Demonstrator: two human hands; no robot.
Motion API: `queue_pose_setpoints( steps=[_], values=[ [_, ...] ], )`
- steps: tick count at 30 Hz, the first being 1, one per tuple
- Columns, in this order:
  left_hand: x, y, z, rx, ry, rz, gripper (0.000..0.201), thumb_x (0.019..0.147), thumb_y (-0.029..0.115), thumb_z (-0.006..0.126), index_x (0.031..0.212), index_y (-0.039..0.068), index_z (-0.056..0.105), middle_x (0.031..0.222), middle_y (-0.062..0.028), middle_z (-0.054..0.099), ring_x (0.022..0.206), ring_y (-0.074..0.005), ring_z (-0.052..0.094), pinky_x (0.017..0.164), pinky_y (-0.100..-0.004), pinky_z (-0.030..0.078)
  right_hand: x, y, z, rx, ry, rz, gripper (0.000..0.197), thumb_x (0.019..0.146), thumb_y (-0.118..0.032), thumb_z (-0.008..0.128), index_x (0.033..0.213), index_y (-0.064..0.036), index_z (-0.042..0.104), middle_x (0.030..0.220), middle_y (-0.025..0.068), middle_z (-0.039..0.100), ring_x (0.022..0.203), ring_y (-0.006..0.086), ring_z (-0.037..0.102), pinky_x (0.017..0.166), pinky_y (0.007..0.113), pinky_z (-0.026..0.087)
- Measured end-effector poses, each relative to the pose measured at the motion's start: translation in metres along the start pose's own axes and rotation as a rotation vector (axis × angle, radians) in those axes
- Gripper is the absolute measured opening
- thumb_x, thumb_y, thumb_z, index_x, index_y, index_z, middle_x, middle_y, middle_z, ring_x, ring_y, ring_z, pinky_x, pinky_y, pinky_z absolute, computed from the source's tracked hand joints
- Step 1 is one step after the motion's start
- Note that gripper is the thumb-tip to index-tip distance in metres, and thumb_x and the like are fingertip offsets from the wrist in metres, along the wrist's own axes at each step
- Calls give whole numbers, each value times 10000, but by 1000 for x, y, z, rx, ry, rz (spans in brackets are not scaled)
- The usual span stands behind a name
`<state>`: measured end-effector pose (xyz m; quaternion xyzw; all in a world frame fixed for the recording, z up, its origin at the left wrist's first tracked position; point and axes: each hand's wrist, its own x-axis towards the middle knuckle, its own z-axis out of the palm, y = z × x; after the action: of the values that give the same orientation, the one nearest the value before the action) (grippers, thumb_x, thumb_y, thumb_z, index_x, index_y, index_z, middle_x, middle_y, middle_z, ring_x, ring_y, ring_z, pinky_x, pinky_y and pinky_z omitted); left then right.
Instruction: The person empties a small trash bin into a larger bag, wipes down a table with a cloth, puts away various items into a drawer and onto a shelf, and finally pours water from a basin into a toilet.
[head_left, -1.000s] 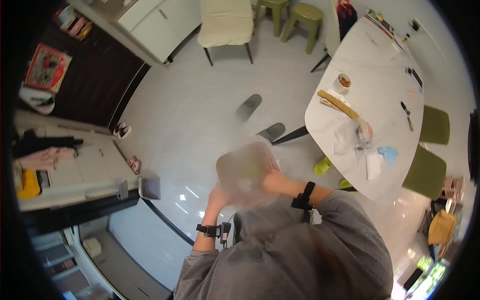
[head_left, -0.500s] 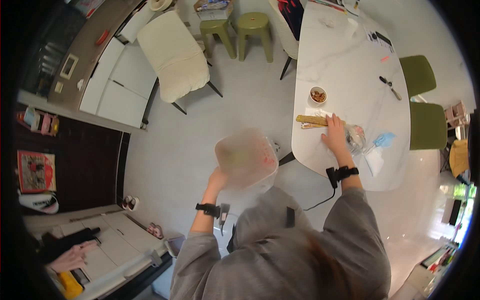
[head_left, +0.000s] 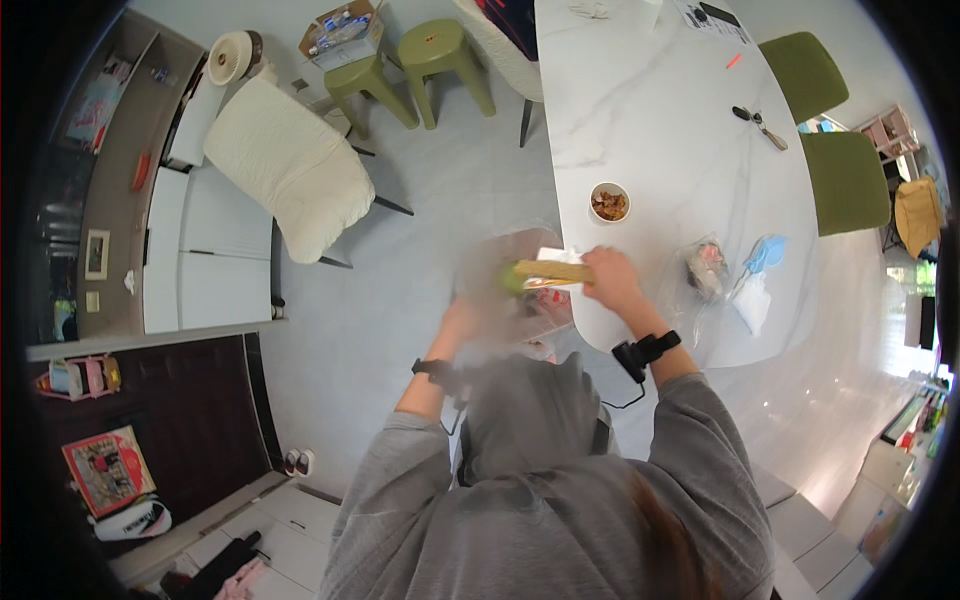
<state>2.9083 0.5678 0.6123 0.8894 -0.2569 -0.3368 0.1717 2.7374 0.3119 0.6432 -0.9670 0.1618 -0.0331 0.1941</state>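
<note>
My left hand [head_left: 461, 318], smeared by motion, grips the rim of a see-through plastic bag [head_left: 548, 318] with red markings, held beside the table's near left edge. Blur hides most of what is inside the bag. In my right hand [head_left: 612, 277] are a long yellow-brown strip [head_left: 560, 271] and a piece of white paper [head_left: 550, 254], pinched at their right end. The strip's greenish left end reaches past the table edge, over the bag. Beyond my right hand, a white paper cup [head_left: 610, 203] with brown pieces in it stands on the marble-look table [head_left: 640, 130].
On the table lie a crumpled clear bag [head_left: 706, 268], a blue mask [head_left: 767, 252], a white tissue [head_left: 752, 303] and a dark-handled tool [head_left: 760, 128]. A cream-covered chair [head_left: 290, 165] and green stools [head_left: 445, 60] stand on the left. Green chairs [head_left: 846, 180] line the table's far side.
My right hand has lifted the yellow-brown strip and white paper off the table and carried them left. The bag in my left hand has moved up and right, toward the table edge.
</note>
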Motion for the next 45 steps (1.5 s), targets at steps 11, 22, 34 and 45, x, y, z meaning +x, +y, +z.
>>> queue_pose_setpoints(
  steps=[11, 22, 34, 45],
  values=[
    [-29, 36, -53, 109, -195, 126, 397, 838, 254, 355, 1054, -27, 534, 800, -247, 630, 666, -328, 651, 677, -401, 514, 74, -129, 110, -432, -371, -62, 203, 813, -164, 501, 896, -137, 684, 901, 60, 630, 937, 194, 561, 789, 360, 337],
    [-57, 12, -90, 67, -67, 54, 403, 821, 228, 376, 1118, -13, 505, 919, -268, 615, 802, -400, 618, 752, -454, 485, 95, -143, 102, -109, -864, 116, 312, 744, -254, 615, 990, -71, 670, 1073, 102, 608, 1033, 288, 548, 814, 401, 445],
    [-61, -17, -66, 53, -35, 55, 429, 824, 191, 429, 1197, -20, 420, 893, -324, 585, 849, -471, 565, 777, -501, 456, 101, -197, 121, -424, -472, -229, 201, 765, -189, 577, 906, -97, 686, 966, 68, 651, 932, 232, 596, 788, 402, 458],
    [-33, -34, -46, -208, -453, -30, 369, 857, 207, 391, 1136, 9, 530, 905, -141, 644, 682, -203, 650, 481, -287, 542, 88, -157, 23, 384, -242, -356, 175, 763, -151, 548, 903, -60, 600, 855, 114, 600, 879, 299, 568, 716, 407, 474]
  ],
)
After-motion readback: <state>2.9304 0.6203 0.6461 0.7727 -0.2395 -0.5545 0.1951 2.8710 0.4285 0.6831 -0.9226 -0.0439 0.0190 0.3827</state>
